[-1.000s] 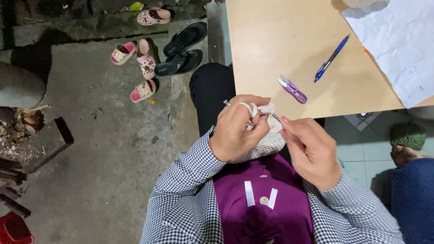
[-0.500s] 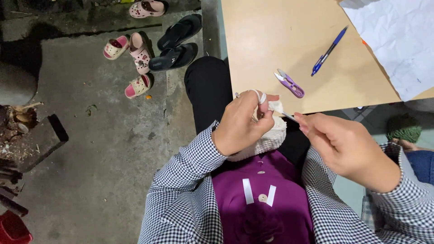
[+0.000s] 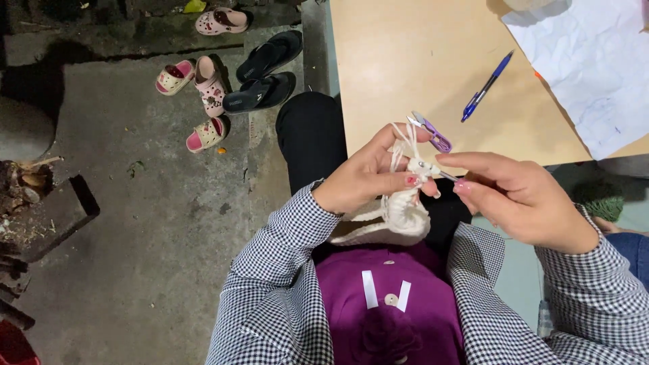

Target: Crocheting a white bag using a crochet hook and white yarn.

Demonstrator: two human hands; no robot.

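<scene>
Cream-white crocheted yarn piece (image 3: 404,213), small and ribbed with loose strands rising from its top, is held at the centre of the frame, above the lap. One such piece is seen. It is gripped by the left hand (image 3: 368,177), whose fingers are closed around its upper part, strands running up over the thumb. The right hand (image 3: 524,199) is pinched shut on a thin metal hook or needle (image 3: 439,172), its tip touching the yarn piece; which of the two it is cannot be told. On the pale wooden counter (image 3: 405,61) in the upper right, one small purple thread snipper (image 3: 431,132), one blue pen (image 3: 487,86) and one white paper sheet (image 3: 595,61) are counted. On the grey concrete floor (image 3: 155,230) in the upper left, four pink children's sandals (image 3: 209,91) and two black flip-flops (image 3: 263,74) are counted.
</scene>
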